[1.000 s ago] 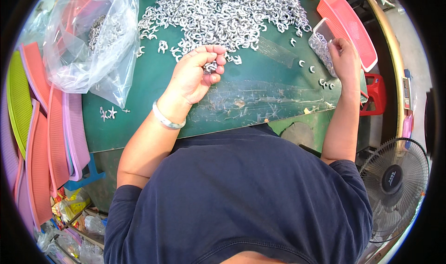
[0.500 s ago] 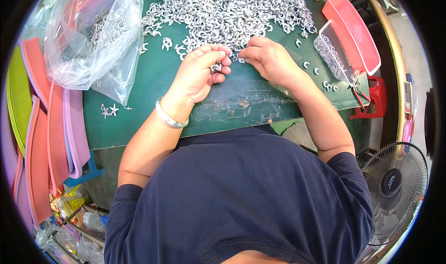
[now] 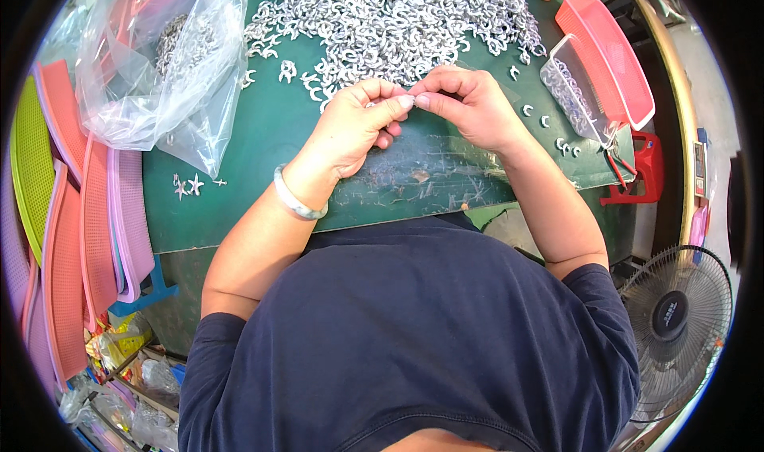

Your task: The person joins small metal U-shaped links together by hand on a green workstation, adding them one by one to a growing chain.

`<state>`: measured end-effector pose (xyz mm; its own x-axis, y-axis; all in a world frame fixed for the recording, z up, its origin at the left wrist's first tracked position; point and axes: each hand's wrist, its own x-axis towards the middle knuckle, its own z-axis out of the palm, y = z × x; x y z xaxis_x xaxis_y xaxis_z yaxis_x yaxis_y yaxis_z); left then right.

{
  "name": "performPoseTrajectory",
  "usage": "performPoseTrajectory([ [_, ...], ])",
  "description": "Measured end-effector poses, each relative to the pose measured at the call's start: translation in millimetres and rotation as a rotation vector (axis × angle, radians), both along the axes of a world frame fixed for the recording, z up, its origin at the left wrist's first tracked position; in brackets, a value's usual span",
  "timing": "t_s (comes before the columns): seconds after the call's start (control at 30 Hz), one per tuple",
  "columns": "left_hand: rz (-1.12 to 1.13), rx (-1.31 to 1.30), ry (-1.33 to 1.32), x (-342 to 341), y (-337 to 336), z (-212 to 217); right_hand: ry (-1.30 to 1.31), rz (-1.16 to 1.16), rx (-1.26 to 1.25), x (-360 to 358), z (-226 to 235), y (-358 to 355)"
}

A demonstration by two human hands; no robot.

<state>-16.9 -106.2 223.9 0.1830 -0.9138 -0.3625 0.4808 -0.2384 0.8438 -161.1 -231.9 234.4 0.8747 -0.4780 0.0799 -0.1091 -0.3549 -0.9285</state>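
Observation:
My left hand [image 3: 370,124], with a pale bangle [image 3: 293,194] on its wrist, is closed with thumb and index finger pressed together. Its tips meet those of my right hand [image 3: 469,106], which pinches from the other side. Between the fingertips a small metal piece [image 3: 413,100] just shows; the fingers cover most of it. Right behind both hands a large heap of silvery C-shaped metal pieces [image 3: 398,30] spreads over the green tabletop [image 3: 350,205]. Whatever else lies in my left palm is hidden by the fingers.
At the left sit a clear plastic bag [image 3: 119,110] of metal pieces and several star-shaped pieces [image 3: 195,185]. To the right are a clear bin [image 3: 567,94], a pink basket [image 3: 609,58], red-handled pliers [image 3: 617,165] and loose C-shaped pieces [image 3: 528,111]. A fan [image 3: 676,333] stands lower right.
My right hand has come away from the heap's near edge, and its fingertips now meet my left hand's. The left fingers have closed over the dark metal pieces that showed in them before.

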Motion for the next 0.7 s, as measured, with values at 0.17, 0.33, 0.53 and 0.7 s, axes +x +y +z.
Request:
performPoseTrajectory([
  [0.17, 0.091, 0.005, 0.138, 3.9, 0.4, 0.0, 0.035, 0.063, -0.591, -4.3, -9.1, -8.6],
  [0.33, 0.079, -0.059, 0.228, 10.5, 0.9, -3.9, 0.034, 0.054, -0.757, -4.3, -15.4, -6.3],
  [0.53, 0.048, 0.001, 0.147, 6.5, 0.5, 0.3, 0.053, 0.044, -0.293, -3.3, -11.1, -4.0],
  [0.7, 0.002, -0.033, 0.087, -3.3, 1.5, -3.4, 0.047, 0.030, 0.002, -2.9, 3.6, 6.1],
])
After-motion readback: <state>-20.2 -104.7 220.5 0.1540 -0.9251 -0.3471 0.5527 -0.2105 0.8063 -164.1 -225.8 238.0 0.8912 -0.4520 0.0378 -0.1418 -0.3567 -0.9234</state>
